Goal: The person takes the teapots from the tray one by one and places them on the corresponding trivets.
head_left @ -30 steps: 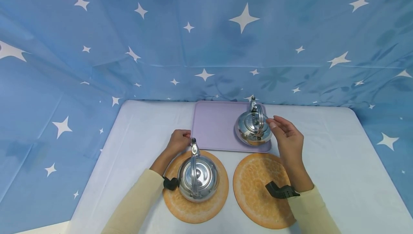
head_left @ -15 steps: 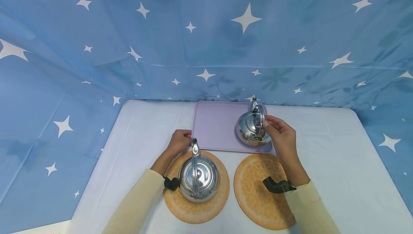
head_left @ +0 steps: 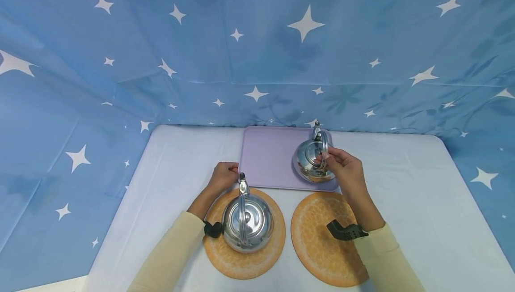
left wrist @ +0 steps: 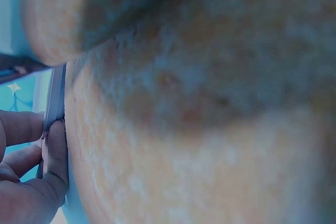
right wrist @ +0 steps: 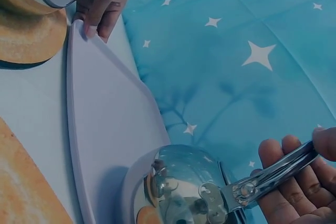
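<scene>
A shiny steel kettle (head_left: 306, 164) stands on the right end of a lilac tray (head_left: 263, 155), its spout pointing to the back. My right hand (head_left: 349, 169) grips its upright handle (right wrist: 278, 171); in the right wrist view the fingers lie along one side and the thumb comes over the other. At the tray's left edge, my left hand (head_left: 222, 176) pinches the rim between thumb and fingers, as the left wrist view also shows. In front of that hand a second steel kettle (head_left: 257, 225) sits on a round orange-slice mat (head_left: 223, 256).
Another orange-slice mat (head_left: 315, 234) lies at the front right, partly under my right forearm. A white cloth (head_left: 422, 193) covers the table. Blue star-printed fabric (head_left: 257, 37) hangs behind it and at the sides.
My right hand has moved left from beside the tray kettle onto its handle, and the fingers have closed round it. Left hand, tray and both kettles have stayed put.
</scene>
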Tool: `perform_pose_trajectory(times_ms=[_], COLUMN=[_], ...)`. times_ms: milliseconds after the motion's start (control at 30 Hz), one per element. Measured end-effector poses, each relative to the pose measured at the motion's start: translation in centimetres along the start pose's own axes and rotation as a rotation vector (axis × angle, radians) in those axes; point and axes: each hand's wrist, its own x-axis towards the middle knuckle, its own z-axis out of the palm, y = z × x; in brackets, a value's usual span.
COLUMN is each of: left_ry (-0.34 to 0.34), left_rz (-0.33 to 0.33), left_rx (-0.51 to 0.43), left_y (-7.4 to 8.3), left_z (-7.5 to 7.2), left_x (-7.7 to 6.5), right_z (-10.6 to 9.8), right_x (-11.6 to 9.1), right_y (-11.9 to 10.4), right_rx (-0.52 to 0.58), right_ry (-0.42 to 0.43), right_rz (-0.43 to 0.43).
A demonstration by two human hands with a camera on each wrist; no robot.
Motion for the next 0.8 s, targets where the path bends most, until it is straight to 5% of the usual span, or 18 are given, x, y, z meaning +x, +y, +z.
perform_pose_trajectory(times_ms=[300,800], left_ry=[-0.006,-0.004], left_rz=[0.003,0.002], left_rx=[-0.012,-0.005], left_y=[-0.18,-0.11], left_z=[0.06,0.09], left_x=[-0.09,-0.12], right_z=[0.02,0.10], right_x=[0.05,-0.05], right_y=[-0.17,0.21], right_rx=[-0.146,-0.098], right_ry=[-0.041,-0.023], right_rz=[0.003,-0.028])
